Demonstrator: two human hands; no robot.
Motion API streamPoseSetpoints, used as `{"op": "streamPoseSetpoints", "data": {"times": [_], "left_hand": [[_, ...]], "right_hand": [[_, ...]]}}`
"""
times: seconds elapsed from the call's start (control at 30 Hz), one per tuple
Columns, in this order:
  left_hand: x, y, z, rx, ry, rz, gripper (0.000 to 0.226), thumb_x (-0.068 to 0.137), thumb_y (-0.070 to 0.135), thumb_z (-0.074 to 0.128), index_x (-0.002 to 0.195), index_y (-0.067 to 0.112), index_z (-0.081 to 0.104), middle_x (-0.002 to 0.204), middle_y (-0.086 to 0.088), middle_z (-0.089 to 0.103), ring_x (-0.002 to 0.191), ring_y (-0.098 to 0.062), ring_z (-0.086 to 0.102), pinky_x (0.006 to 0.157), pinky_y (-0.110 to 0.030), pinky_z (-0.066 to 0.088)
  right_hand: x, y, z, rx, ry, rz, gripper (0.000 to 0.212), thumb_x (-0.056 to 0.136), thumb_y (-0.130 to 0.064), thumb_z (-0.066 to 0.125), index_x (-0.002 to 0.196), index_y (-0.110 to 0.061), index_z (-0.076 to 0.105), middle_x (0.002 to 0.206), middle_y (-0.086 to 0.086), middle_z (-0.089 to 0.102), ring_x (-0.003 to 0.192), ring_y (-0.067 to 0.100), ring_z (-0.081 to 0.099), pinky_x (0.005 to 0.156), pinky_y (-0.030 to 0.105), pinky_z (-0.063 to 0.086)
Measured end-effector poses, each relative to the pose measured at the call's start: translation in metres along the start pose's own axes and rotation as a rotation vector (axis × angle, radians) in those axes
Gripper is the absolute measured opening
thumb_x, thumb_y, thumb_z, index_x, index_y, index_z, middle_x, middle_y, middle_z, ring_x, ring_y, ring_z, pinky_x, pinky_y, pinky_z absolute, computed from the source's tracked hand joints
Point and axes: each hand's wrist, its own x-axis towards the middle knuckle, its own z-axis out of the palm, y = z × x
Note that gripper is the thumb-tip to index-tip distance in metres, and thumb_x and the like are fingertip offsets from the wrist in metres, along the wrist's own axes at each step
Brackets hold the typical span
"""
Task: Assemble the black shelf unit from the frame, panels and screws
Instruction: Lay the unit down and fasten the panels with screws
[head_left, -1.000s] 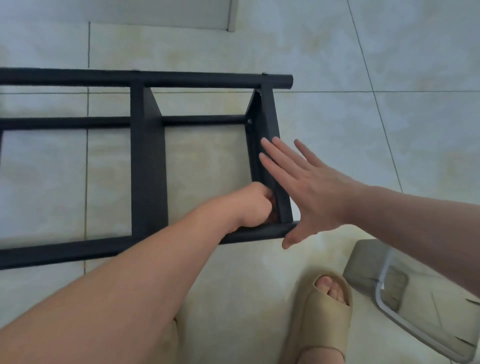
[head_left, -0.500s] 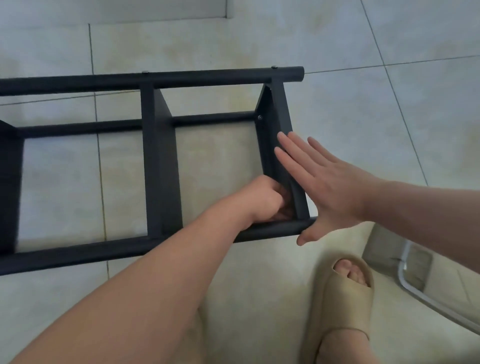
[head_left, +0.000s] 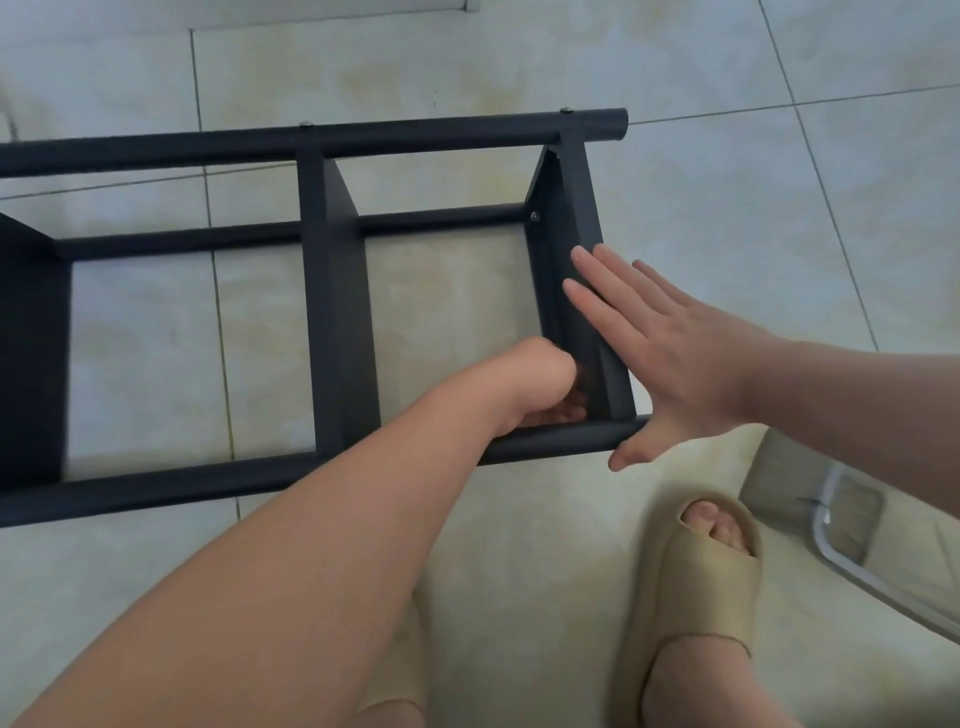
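Black shelf unit (head_left: 332, 291) on its side on the tiled floor (head_left: 727, 182), both hands at its end panel (head_left: 571, 208).
The right hand (head_left: 675, 364) presses flat, fingers straight, on that panel's outer face. The left hand (head_left: 540, 384) is curled inside the panel's near corner, and whatever it may hold is hidden.

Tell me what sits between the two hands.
The shelf's black end panel: the left hand curls inside it, the right hand lies flat on its outer face (head view).
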Motion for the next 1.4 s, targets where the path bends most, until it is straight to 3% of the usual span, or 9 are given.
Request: {"op": "streamPoseSetpoints", "data": {"times": [0.2,0.4,0.57,0.7,0.8,1.03,1.13,1.23,1.4], "left_hand": [[-0.004,-0.002,-0.002,0.007,-0.094,0.086,0.037,0.098,-0.008,0.034,0.086,0.008,0.064,0.063,-0.001,0.071,0.052,-0.009,0.068,0.049,-0.019,0.052],[0.002,-0.011,-0.009,0.003,-0.097,0.139,0.017,0.102,0.007,0.051,0.092,0.013,0.063,0.078,-0.002,0.075,0.07,-0.013,0.074,0.063,-0.023,0.057],[0.006,-0.014,-0.013,0.021,-0.073,0.206,0.009,0.095,0.013,0.065,0.087,0.014,0.068,0.07,0.002,0.075,0.064,-0.008,0.071,0.055,-0.017,0.053],[0.01,-0.015,-0.014,0.075,-0.024,0.224,0.004,0.087,0.013,0.075,0.084,0.016,0.073,0.081,-0.006,0.074,0.069,-0.012,0.066,0.071,-0.029,0.059],[0.01,-0.016,-0.014,0.036,-0.06,0.211,0.007,0.085,0.006,0.075,0.086,0.013,0.073,0.075,-0.002,0.073,0.065,-0.009,0.069,0.063,-0.022,0.056],[0.013,-0.015,-0.009,0.119,-0.079,0.206,0.012,0.087,0.007,0.065,0.08,0.008,0.074,0.07,-0.005,0.071,0.063,-0.015,0.065,0.059,-0.023,0.053],[0.014,-0.014,-0.007,0.167,-0.11,0.199,0.011,0.081,0.008,0.065,0.084,0.0,0.072,0.069,-0.008,0.07,0.066,-0.02,0.065,0.071,-0.032,0.055],[0.015,-0.015,-0.009,0.068,-0.171,0.108,0.011,0.077,0.006,0.069,0.086,0.0,0.074,0.079,-0.011,0.073,0.077,-0.023,0.071,0.09,-0.04,0.057],[0.019,-0.017,-0.011,-0.098,-0.259,-0.033,0.006,0.088,0.007,0.069,0.087,0.01,0.074,0.08,-0.005,0.075,0.081,-0.019,0.071,0.102,-0.04,0.053]], "right_hand": [[0.0,0.001,0.001,-0.022,-0.005,0.001,0.151,0.055,-0.106,0.031,0.157,-0.007,-0.02,0.163,0.014,-0.029,0.152,0.029,-0.025,0.126,0.052,0.007],[0.0,0.001,0.003,-0.021,0.012,-0.004,0.149,0.056,-0.108,0.028,0.155,-0.008,-0.023,0.164,0.014,-0.027,0.152,0.029,-0.024,0.125,0.053,0.009],[0.0,0.001,0.002,-0.016,0.012,-0.005,0.148,0.056,-0.107,0.028,0.155,-0.009,-0.022,0.163,0.015,-0.027,0.153,0.03,-0.021,0.125,0.054,0.011],[0.0,0.001,0.002,-0.018,0.01,0.0,0.148,0.055,-0.107,0.027,0.155,-0.009,-0.021,0.163,0.014,-0.027,0.153,0.029,-0.022,0.125,0.053,0.012],[0.0,0.0,0.002,-0.02,0.01,0.004,0.149,0.055,-0.107,0.029,0.157,-0.007,-0.014,0.164,0.015,-0.024,0.153,0.029,-0.021,0.125,0.053,0.012],[0.001,0.0,0.002,-0.015,0.01,0.008,0.15,0.054,-0.107,0.031,0.158,-0.008,-0.014,0.165,0.015,-0.023,0.153,0.03,-0.02,0.125,0.053,0.012],[0.001,0.001,0.002,-0.015,0.008,0.008,0.15,0.054,-0.108,0.028,0.157,-0.009,-0.016,0.165,0.015,-0.023,0.153,0.03,-0.02,0.125,0.053,0.013],[0.001,0.001,0.002,-0.011,0.009,0.007,0.149,0.053,-0.108,0.025,0.157,-0.01,-0.018,0.165,0.015,-0.023,0.153,0.03,-0.02,0.125,0.053,0.013],[0.001,0.001,0.002,-0.007,0.007,0.005,0.148,0.053,-0.109,0.022,0.156,-0.01,-0.018,0.165,0.015,-0.023,0.153,0.031,-0.019,0.125,0.054,0.013]]}}
